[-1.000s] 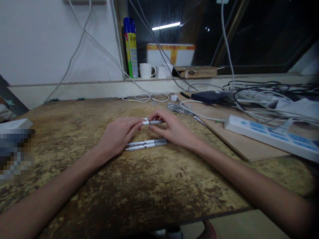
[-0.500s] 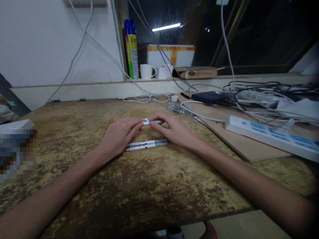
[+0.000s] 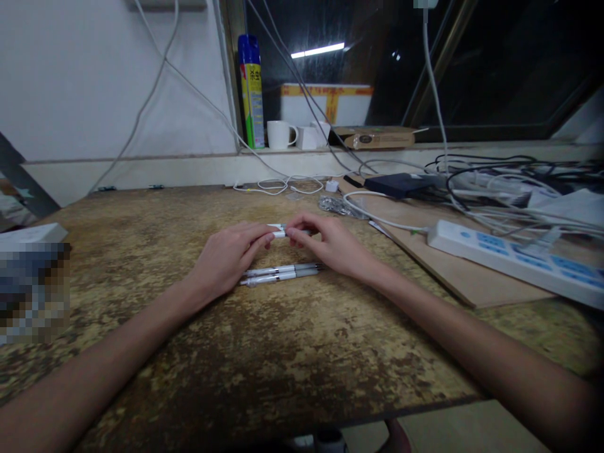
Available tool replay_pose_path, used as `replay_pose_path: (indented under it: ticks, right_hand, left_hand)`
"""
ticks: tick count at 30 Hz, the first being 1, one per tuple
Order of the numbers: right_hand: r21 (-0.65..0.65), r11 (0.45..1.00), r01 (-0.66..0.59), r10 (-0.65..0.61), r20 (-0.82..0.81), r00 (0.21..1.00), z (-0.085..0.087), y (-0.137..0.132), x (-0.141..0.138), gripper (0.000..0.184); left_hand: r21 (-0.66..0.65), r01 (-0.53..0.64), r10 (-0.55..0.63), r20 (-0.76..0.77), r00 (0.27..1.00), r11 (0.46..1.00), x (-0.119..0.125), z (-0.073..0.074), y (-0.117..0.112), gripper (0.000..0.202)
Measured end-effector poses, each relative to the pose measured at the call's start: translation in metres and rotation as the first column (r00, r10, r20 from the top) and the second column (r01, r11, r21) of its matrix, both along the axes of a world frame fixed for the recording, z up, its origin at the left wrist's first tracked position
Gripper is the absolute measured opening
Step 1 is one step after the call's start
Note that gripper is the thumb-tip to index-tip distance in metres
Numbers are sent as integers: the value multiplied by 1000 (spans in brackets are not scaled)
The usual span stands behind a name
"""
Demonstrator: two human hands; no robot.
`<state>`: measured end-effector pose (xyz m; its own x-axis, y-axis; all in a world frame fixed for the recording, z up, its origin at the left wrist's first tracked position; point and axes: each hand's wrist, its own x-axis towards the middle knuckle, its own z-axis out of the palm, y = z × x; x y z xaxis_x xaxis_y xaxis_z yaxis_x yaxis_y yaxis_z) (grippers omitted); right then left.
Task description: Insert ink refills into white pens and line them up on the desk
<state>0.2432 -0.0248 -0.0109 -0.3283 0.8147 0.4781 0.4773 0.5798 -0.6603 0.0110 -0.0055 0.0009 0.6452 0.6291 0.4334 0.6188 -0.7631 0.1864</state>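
Both my hands meet over the middle of a worn, mottled wooden table (image 3: 292, 352). My left hand (image 3: 226, 255) and my right hand (image 3: 330, 246) each pinch one end of a white pen (image 3: 279, 232), held level just above the tabletop. Only a short piece of that pen shows between the fingertips. Two more white pens (image 3: 282, 274) lie side by side on the table, just nearer to me than my hands, touching neither.
A white power strip (image 3: 509, 259) rests on a thin board (image 3: 453, 277) at the right, amid tangled cables (image 3: 495, 173). A spray can (image 3: 251, 91), white mug (image 3: 279, 134) and cardboard box (image 3: 377, 136) stand on the window ledge. A white box (image 3: 31, 234) sits at the left edge.
My fingertips have drawn closer together on the held pen, so less of it shows. The two pens on the table have stayed put.
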Motion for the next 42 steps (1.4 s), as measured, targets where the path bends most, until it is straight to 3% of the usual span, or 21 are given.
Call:
replay_pose_path:
  ticks: [3,5,11,17,22,28,35,38,42]
  right_hand:
    - [77,996,-39,40,-15,999,-1,2,1,11]
    - [97,994,-41,44,-25,999,-1,2,1,15]
    - [-16,999,-31,30,-69,997,-1,1,0,17]
    - [97,993,-68,74,-68,995,-2,2,1,16]
    - [-12,999,-32,31,-77,997,-2,2,0,21]
    - [85,994,-74,81,-81,993,0,2,1,14]
    - [51,997,-56,61,-85,995,-1,3,1,15]
    - [60,997,-57,65,-140,988,-2,5,1,17]
    - [-22,997,-75,67,-269,961,-1,7,0,14]
  left_hand:
    - [-12,1,-1,4,1000,1000,0,0,1,35]
    - [-19,3,-2,8,1000,1000,0,0,1,35]
    - [-15,6,-6,14,1000,1000,0,0,0,37]
    - [-29,3,-3,13,1000,1000,-1,0,1,36]
    - [-16,2,-2,7,1000,1000,-1,0,1,36]
    - [-29,-10,10,16,1000,1000,0,1,0,38]
    - [-34,1,0,9,1000,999,-1,0,2,36]
    - [-37,9,-8,25,1000,999,-1,-1,3,36]
    - [-37,-21,22,27,999,999,-2,0,3,40]
